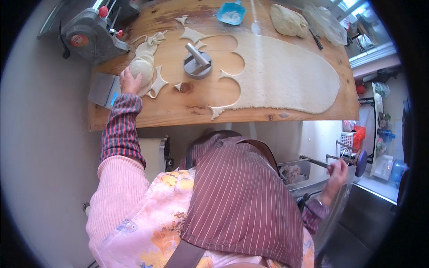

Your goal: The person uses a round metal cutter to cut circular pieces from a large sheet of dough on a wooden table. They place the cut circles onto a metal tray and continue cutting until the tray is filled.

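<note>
My left hand [130,81] rests on a stack of round dough discs [142,69] at the left of the wooden table [161,114], fingers spread at its edge. Dough scraps [159,82] lie beside the stack. A round metal dough cutter [197,62] with a bar handle stands mid-table. To its right spreads a rolled dough sheet [285,73] with scalloped cutouts along its left edge. Off the table, at the lower right, my right hand [338,172] is raised near a metal bar; blur hides whether it grips anything.
A digital scale [101,89] and a metal machine [95,35] stand at the left. Toward the far edge are a blue scoop of flour [231,14], a dough lump [288,20], a knife [315,37] and a plastic bag [326,25]. A metal counter [355,214] is at lower right.
</note>
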Motion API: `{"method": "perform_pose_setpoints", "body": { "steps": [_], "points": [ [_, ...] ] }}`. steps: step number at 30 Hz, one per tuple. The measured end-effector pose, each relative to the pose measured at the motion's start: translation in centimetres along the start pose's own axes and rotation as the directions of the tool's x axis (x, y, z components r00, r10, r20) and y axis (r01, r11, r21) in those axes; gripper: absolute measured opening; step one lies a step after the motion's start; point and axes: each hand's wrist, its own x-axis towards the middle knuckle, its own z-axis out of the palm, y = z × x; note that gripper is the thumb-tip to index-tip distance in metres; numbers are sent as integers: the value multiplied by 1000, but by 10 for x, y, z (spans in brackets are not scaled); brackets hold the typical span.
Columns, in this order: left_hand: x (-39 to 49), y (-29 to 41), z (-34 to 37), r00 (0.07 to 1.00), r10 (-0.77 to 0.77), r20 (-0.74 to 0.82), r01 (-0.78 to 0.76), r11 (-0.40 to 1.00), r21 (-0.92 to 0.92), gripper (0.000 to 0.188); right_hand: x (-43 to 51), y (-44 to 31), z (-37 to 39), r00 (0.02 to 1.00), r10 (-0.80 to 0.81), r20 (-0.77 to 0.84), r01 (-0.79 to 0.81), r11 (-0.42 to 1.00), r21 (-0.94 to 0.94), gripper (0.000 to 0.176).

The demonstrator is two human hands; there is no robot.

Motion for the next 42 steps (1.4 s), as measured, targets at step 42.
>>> {"method": "perform_pose_setpoints", "body": {
  "steps": [42],
  "points": [
    [104,-61,6,959,138,246,-137,990,-21,50,-75,-21,341,435,139,890,-892,200,405,50]
  ]
}}
